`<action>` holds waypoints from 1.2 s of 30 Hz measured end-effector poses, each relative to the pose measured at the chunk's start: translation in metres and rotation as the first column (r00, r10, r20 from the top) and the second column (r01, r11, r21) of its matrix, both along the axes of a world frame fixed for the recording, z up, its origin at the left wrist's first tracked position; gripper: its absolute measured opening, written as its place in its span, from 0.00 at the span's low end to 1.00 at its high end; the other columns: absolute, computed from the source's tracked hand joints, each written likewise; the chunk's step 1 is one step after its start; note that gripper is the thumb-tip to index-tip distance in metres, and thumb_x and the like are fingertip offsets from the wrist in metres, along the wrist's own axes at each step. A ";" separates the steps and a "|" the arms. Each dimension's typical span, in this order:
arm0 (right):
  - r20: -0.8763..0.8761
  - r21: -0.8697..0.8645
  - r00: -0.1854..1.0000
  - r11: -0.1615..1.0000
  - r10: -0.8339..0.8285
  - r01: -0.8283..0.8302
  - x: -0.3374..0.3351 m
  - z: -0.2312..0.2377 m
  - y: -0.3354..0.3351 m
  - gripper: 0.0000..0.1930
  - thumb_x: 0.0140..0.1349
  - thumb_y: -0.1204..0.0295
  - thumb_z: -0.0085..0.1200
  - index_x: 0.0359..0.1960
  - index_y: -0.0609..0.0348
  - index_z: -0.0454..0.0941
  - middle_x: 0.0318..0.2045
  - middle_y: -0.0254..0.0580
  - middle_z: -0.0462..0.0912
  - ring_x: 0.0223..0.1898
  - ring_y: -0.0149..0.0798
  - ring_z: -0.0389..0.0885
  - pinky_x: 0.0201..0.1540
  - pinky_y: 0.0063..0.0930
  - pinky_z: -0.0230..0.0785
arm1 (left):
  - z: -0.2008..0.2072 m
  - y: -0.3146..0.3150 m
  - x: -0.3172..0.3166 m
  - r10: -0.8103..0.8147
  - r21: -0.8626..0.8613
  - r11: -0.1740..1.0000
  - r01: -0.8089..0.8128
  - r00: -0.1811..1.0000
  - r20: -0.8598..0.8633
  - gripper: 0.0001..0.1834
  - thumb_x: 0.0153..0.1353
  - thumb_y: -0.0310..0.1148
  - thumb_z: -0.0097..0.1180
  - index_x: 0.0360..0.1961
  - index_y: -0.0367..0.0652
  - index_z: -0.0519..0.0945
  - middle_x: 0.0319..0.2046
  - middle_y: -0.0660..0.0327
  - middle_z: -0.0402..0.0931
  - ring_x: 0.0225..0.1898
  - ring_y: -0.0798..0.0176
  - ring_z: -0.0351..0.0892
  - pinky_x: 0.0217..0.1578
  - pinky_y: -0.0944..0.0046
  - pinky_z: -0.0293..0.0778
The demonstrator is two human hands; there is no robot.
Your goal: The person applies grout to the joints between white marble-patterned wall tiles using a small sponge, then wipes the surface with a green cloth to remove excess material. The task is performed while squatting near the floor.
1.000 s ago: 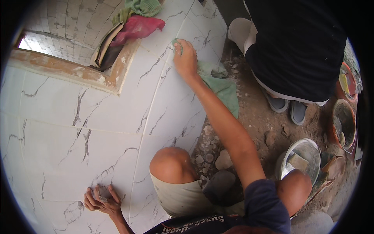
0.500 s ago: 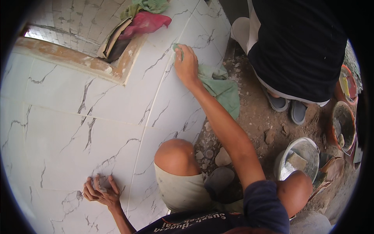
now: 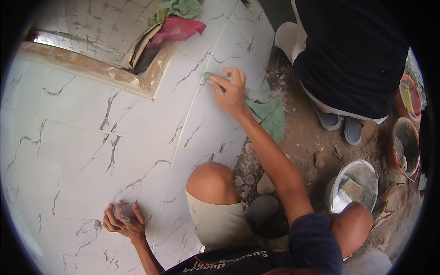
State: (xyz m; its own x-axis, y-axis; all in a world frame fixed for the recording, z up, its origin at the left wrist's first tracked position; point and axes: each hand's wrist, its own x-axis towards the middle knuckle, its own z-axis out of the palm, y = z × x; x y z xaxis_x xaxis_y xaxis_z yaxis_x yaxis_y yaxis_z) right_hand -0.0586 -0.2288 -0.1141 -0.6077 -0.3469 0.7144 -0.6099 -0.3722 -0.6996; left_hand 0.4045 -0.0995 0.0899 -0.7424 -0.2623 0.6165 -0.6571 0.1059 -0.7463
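My right hand (image 3: 233,94) pinches a small piece of green cloth (image 3: 207,75) between thumb and fingers. It presses the cloth on the pale joint line (image 3: 185,120) that runs between white, grey-veined tiles (image 3: 137,126). Just beyond that wrist, a larger green cloth (image 3: 271,117) drapes over the tile edge toward the dirt. At the lower left, my left hand (image 3: 123,221) rests on a tile with its fingers spread and bent. Greyish residue shows on those fingers, and they hold nothing.
A wood-framed opening (image 3: 151,87) at upper left has a red cloth (image 3: 178,31) and papers at its corner. Another person in black (image 3: 353,59) stands at upper right. Buckets (image 3: 405,146) and a metal basin (image 3: 337,188) sit on the rubble-strewn dirt (image 3: 298,151).
My right hand has slid nearer to me along the joint with the small green cloth, its fingers now more curled. My left hand stays on the tile. The whole view has shifted slightly.
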 end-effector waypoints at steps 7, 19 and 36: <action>-0.357 -0.049 0.930 0.992 0.089 -0.114 0.015 0.032 -0.030 0.33 0.75 0.49 0.56 0.71 0.61 0.73 0.74 0.60 0.65 0.77 0.63 0.58 0.80 0.54 0.51 | 0.002 0.006 0.009 0.014 0.015 1.000 -0.014 1.000 0.000 0.28 0.68 0.47 0.66 0.64 0.48 0.74 0.68 0.53 0.64 0.72 0.45 0.54 0.71 0.37 0.53; -0.405 -0.028 0.871 0.948 0.279 -0.317 0.083 0.021 -0.002 0.43 0.73 0.38 0.49 0.77 0.60 0.66 0.78 0.61 0.61 0.82 0.65 0.50 0.83 0.64 0.35 | -0.002 0.001 0.003 0.016 -0.014 1.000 -0.016 1.000 0.009 0.27 0.70 0.52 0.62 0.61 0.46 0.75 0.68 0.53 0.65 0.70 0.44 0.57 0.69 0.39 0.55; 0.346 0.071 0.938 0.997 -0.002 -0.025 0.061 -0.119 -0.022 0.40 0.79 0.49 0.48 0.81 0.65 0.54 0.80 0.61 0.55 0.81 0.65 0.47 0.82 0.53 0.43 | -0.008 -0.003 -0.008 -0.034 0.019 0.999 0.035 0.999 -0.029 0.28 0.68 0.48 0.66 0.63 0.48 0.74 0.67 0.53 0.65 0.70 0.47 0.57 0.70 0.38 0.53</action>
